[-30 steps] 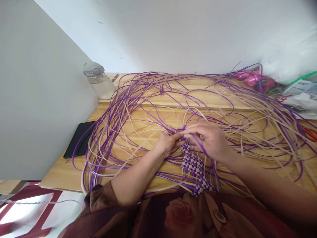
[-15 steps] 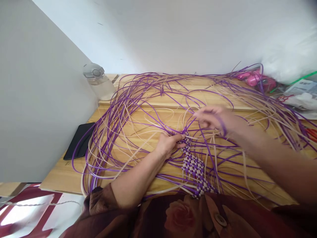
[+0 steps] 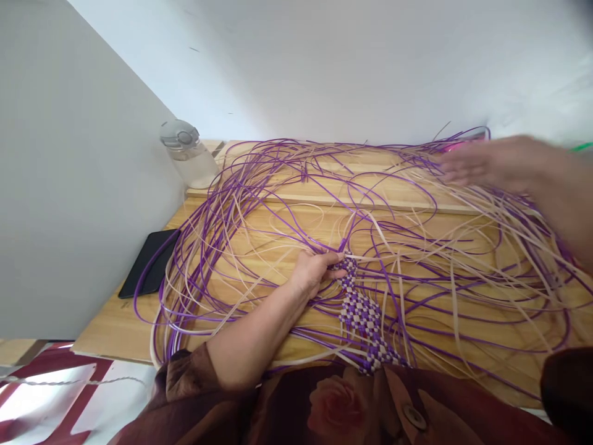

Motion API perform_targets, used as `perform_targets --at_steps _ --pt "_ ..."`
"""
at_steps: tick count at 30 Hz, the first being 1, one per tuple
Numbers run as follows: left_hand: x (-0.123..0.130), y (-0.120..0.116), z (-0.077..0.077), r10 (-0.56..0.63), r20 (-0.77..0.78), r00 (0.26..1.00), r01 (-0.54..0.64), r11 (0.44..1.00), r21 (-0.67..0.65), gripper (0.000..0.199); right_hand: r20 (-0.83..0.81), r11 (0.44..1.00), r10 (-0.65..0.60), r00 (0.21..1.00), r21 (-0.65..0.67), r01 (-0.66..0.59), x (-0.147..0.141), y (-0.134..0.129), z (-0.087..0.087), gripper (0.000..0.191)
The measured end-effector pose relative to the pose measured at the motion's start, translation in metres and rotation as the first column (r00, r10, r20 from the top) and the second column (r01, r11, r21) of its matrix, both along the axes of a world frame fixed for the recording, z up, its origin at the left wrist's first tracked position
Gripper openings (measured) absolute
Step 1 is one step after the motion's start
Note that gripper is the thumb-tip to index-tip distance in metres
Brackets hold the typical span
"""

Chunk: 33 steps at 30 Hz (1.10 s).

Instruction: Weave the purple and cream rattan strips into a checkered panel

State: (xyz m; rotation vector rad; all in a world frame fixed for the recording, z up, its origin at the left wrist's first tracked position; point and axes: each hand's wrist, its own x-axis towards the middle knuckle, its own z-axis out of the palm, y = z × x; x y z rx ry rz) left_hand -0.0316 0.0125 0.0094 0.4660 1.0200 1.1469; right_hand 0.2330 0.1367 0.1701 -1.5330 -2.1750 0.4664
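A checkered purple and beige woven strip [image 3: 360,311] runs from near my shirt front up the middle of the table. My left hand [image 3: 315,270] pinches its far end between thumb and fingers. Long purple and beige plastic strands [image 3: 222,191] fan out from the weave to both sides and curl round behind it. My right hand [image 3: 495,164] is raised over the strands at the far right, away from the weave. Motion smears its fingers, so whether a strand is in them does not show.
A clear bottle with a grey lid [image 3: 189,154] stands at the back left, by the wall. A black phone-like slab [image 3: 149,262] lies on the wooden table [image 3: 106,324] near its left edge. Something pink [image 3: 458,146] shows partly behind my right hand.
My right hand has swung from just above the weave's far end to the back right. Beige strands near there have shifted. My left hand keeps its hold in the same place.
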Motion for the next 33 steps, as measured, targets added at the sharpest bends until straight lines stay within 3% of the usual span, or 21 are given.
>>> perform_targets --at_steps 2,4,5,8,11,14,17,20,22,25,27,30,33 --pt "-0.001 0.000 0.000 0.000 0.001 1.000 0.000 1.000 0.003 0.016 0.136 0.979 0.147 0.980 -0.161 -0.125 -0.025 -0.024 -0.030 0.040" --pt "-0.001 -0.001 0.000 -0.004 -0.007 1.000 0.004 1.000 0.008 0.015 0.285 0.897 0.434 0.855 -0.225 -0.380 -0.054 -0.056 -0.060 0.029" --pt "-0.001 -0.001 0.000 -0.006 -0.011 1.000 0.006 1.000 0.012 0.014 0.337 0.872 0.489 0.805 -0.170 -0.458 -0.066 -0.071 -0.072 0.026" --pt "-0.001 -0.001 0.001 -0.015 -0.021 1.000 0.015 1.000 0.018 0.013 0.438 0.885 0.446 0.780 -0.083 -0.459 -0.085 -0.103 -0.085 0.027" --pt "-0.001 -0.001 0.000 -0.021 -0.025 0.999 0.022 1.000 0.020 0.015 0.268 0.874 0.487 0.832 -0.145 -0.465 -0.088 -0.115 -0.074 0.025" --pt "-0.001 -0.001 -0.002 -0.033 -0.020 0.999 0.034 0.998 0.055 0.019 -0.122 0.800 0.545 0.829 -0.220 -0.558 -0.094 -0.116 -0.069 0.023" --pt "0.000 -0.001 -0.005 -0.058 -0.019 0.998 0.059 0.994 0.094 0.023 -0.401 0.795 0.385 0.831 -0.314 -0.520 -0.102 -0.109 -0.082 0.025" --pt "-0.001 -0.002 -0.007 -0.076 -0.015 0.997 0.077 0.991 0.110 0.026 -0.480 0.842 0.103 0.871 -0.424 -0.333 -0.104 -0.097 -0.101 0.027" --pt "-0.001 -0.002 -0.007 -0.071 -0.003 0.997 0.071 0.993 0.099 0.025 -0.479 0.850 -0.006 0.878 -0.465 -0.249 -0.103 -0.091 -0.108 0.028" --pt "-0.001 -0.002 -0.006 -0.054 0.004 0.999 0.053 0.995 0.079 0.026 -0.428 0.851 -0.034 0.903 -0.486 -0.198 -0.104 -0.086 -0.104 0.027" --pt "-0.001 -0.002 -0.006 -0.048 -0.003 0.999 0.048 0.995 0.085 0.027 -0.347 0.869 0.029 0.937 -0.454 -0.195 -0.109 -0.086 -0.097 0.029" --pt "0.000 -0.003 -0.005 -0.050 -0.013 0.999 0.051 0.993 0.108 0.027 -0.058 0.940 0.225 0.973 -0.250 -0.233 -0.118 -0.086 -0.086 0.023" --pt "0.001 -0.003 -0.006 -0.036 -0.017 0.999 0.038 0.992 0.120 0.027 0.273 0.952 0.306 0.912 -0.065 -0.299 -0.126 -0.086 -0.079 0.017"
